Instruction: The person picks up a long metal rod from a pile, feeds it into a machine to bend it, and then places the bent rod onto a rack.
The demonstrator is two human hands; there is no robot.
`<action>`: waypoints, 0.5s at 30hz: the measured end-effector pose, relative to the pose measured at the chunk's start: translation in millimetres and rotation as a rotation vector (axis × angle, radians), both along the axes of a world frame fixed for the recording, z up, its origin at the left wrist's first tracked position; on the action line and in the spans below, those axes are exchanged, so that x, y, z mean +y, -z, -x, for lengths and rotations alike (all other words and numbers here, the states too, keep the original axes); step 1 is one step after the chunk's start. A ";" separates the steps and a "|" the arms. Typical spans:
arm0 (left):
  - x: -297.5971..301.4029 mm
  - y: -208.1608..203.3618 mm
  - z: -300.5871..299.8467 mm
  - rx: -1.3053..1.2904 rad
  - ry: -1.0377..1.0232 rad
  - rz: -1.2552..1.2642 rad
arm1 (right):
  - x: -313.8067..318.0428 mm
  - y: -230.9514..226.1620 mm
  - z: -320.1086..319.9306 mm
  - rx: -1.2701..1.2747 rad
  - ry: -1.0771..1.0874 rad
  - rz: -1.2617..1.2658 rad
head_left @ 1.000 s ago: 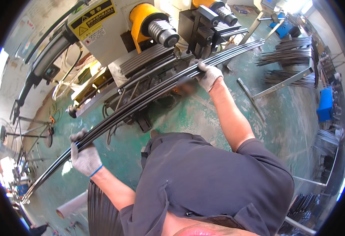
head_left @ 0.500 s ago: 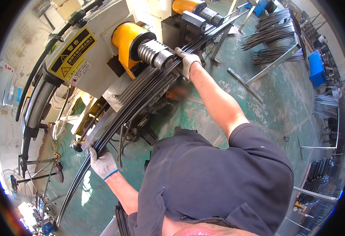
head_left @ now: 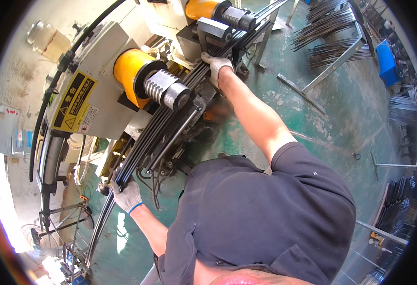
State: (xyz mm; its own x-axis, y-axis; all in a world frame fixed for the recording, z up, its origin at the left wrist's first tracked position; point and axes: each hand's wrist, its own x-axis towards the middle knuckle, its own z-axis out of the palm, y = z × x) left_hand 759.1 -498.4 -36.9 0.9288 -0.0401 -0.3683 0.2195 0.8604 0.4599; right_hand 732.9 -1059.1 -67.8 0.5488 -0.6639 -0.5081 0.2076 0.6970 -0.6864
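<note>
A bundle of long dark metal rods [head_left: 147, 137] runs diagonally across the machine, from the lower left to the upper right. My left hand [head_left: 127, 196], in a pale knitted glove with a blue cuff, is closed round the lower part of the bundle. Farther up, past the first grooved metal roller [head_left: 163, 89], my gloved right hand [head_left: 217, 70] grips the same rods, some of its fingers hidden beneath them. The rods pass beside the yellow roller housing [head_left: 131, 71] and below the second grooved roller [head_left: 237, 19].
A grey machine body [head_left: 111, 102] with a yellow-black warning label [head_left: 77, 100] stands at left. Cables [head_left: 155, 190] hang under the rods. At right, a metal rack frame [head_left: 334, 71] holds stacked rods [head_left: 329, 21], near a blue bin [head_left: 387, 66].
The view has shifted, so the machine appears farther left and lower. Relative to it, both hands have moved up and right along the rods' direction, still gripping; my right hand is farther past the first roller.
</note>
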 end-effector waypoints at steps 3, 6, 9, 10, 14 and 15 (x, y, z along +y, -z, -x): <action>-2.4 -0.7 -9.6 0.033 -0.072 -0.009 | -13.3 6.0 -2.6 0.032 0.028 0.019; 0.8 6.3 -5.9 -0.019 -0.089 -0.120 | 19.6 -28.4 8.5 0.029 0.075 0.056; -6.2 14.5 -9.0 -0.005 -0.061 -0.191 | 75.5 -73.7 38.0 0.444 -0.166 0.192; -17.1 13.9 -6.6 0.001 -0.065 -0.212 | 96.5 -85.7 43.2 0.493 -0.251 0.230; -54.0 18.0 2.2 0.093 0.042 -0.153 | 93.6 -48.5 25.2 0.325 -0.121 0.123; -50.3 20.0 3.5 0.100 0.048 -0.168 | 83.0 -43.3 18.3 0.295 -0.098 0.142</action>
State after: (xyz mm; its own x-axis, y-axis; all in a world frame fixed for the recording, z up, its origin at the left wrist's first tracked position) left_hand 755.6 -548.7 -56.9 0.8856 -0.0133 -0.4642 0.3102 0.7610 0.5698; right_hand 714.6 -976.1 -24.5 0.4562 -0.6907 -0.5610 -0.0776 0.5972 -0.7983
